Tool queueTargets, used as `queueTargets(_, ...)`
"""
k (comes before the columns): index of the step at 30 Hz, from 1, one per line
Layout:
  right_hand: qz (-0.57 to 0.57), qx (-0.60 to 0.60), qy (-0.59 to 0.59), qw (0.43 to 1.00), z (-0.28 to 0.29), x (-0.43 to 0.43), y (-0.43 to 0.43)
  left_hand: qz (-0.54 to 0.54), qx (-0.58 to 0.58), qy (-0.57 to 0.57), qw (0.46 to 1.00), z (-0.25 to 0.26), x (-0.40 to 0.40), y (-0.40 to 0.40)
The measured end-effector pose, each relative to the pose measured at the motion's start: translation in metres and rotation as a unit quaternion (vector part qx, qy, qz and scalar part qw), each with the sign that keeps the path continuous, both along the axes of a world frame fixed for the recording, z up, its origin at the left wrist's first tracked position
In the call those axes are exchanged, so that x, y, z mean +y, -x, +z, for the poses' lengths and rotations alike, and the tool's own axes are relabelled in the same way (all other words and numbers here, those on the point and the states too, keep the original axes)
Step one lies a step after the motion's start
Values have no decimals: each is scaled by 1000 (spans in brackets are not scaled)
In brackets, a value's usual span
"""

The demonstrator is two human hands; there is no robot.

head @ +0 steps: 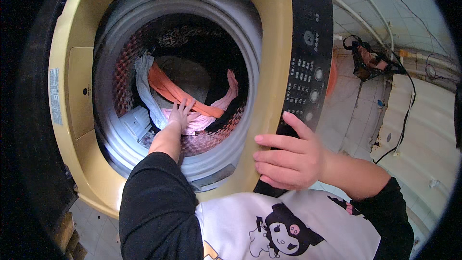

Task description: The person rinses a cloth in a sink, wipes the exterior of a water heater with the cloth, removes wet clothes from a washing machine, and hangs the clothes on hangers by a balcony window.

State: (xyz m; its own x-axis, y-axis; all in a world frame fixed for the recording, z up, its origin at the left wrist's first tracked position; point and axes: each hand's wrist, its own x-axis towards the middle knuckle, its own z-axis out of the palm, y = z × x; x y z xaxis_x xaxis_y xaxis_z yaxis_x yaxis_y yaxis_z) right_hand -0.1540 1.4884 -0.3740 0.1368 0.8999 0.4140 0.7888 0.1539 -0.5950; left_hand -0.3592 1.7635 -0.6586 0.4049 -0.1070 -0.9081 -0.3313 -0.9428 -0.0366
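Note:
In front of me is a top-loading washing machine with a gold rim (276, 54), and my left arm reaches down into its drum (225, 135). My left hand (180, 115), fingers spread, touches the laundry inside. An orange cloth (171, 88) lies across the drum beside the fingers. Pink cloth (198, 124) is under and around the hand, and a light blue-grey cloth (145, 79) curves along the drum's left side. My right hand (288, 155) rests on the machine's right edge, thumb apart from the fingers, holding nothing.
A dark control panel (306, 43) with dials and writing runs along the machine's right side. Inside the drum's lower left is a pale plastic filter box (135, 122). To the right are a dark bag (371, 59), a cream panel (408, 115) with a black cable, and pipes.

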Motion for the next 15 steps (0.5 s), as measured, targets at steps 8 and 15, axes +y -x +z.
queueTargets(8, -4, 5, 2, 1000, -13, 0, -9, 144, 59, 50, 987, -6, 18, -20)
queueTargets(15, -3, 4, -1, 1000, 30, -8, 4, 210, 84, 105, 968, 48, 25, -38)
